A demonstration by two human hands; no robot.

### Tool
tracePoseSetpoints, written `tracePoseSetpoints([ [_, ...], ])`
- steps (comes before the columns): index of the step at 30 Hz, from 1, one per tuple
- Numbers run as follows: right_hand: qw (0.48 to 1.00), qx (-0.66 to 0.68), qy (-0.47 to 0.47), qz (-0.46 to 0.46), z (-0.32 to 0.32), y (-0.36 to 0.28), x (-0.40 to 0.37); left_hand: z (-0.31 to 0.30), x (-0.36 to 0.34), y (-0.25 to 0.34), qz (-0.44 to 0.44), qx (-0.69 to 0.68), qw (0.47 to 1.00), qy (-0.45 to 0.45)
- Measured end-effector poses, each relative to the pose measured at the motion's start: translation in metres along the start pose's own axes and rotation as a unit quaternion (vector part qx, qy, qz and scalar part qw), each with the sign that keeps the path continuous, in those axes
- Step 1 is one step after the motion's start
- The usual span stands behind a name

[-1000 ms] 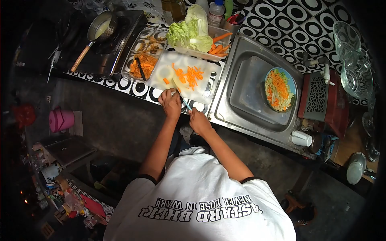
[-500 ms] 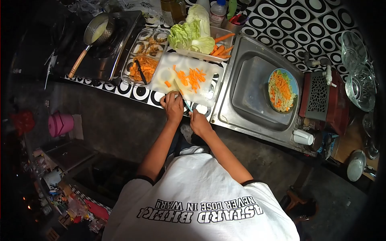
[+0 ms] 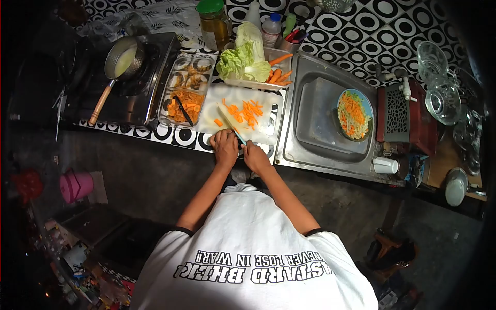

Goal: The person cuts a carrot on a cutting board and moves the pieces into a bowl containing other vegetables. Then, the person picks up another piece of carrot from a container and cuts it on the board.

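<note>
My right hand [image 3: 255, 155] is closed round the light-blue handle of a knife [image 3: 226, 115], whose blade points away over the cutting board [image 3: 269, 130]. Beside the blade, my left hand [image 3: 226, 148] is curled at the board's front edge. A bit of orange carrot [image 3: 234, 129] shows at its fingertips, and the rest is hidden under the fingers. Cut carrot strips [image 3: 251, 110] lie loose on the board to the right of the blade. A short carrot chunk [image 3: 218, 123] rests to its left.
Left of the board are a container of carrot peelings [image 3: 190, 106] with a black-handled tool and a stove with a saucepan [image 3: 122, 59]. Behind stands a tub [image 3: 240, 81] of lettuce and carrots. In the sink [image 3: 299, 156] sits a bowl of shredded vegetables [image 3: 355, 116].
The view has tilted, so the counter sits slightly lower in the picture and a green-lidded jar shows fully. Both hands stay at the board's front edge, the knife still in my right hand.
</note>
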State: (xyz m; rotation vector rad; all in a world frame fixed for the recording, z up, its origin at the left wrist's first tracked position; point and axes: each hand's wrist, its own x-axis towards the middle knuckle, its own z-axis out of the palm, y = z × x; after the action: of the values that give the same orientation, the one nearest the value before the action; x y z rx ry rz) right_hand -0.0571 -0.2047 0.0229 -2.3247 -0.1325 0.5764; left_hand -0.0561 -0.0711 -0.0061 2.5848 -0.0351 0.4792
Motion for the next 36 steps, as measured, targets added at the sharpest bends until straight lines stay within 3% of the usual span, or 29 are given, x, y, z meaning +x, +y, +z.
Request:
tracePoseSetpoints([
  [7, 0.999, 0.002, 0.051, 0.008, 0.008, 0.005, -0.003, -0.009, 0.005, -0.013, 0.042, -0.035, 0.998, -0.036],
  [21, 0.994, 0.056, 0.067, 0.067, 0.003, -0.002, -0.014, -0.011, 0.018, -0.024, 0.131, -0.037, 0.987, -0.08],
  [27, 0.998, -0.017, 0.034, 0.052, 0.001, 0.011, -0.007, -0.011, 0.015, -0.02, 0.151, -0.019, 0.985, -0.078],
  [33, 0.997, -0.061, 0.022, -0.032, -0.013, 0.016, 0.001, -0.012, 0.007, -0.013, 0.154, 0.016, 0.985, -0.077],
  [36, 0.992, -0.11, -0.027, -0.048, -0.028, 0.015, 0.009, -0.009, 0.001, -0.006, 0.14, 0.029, 0.988, -0.065],
])
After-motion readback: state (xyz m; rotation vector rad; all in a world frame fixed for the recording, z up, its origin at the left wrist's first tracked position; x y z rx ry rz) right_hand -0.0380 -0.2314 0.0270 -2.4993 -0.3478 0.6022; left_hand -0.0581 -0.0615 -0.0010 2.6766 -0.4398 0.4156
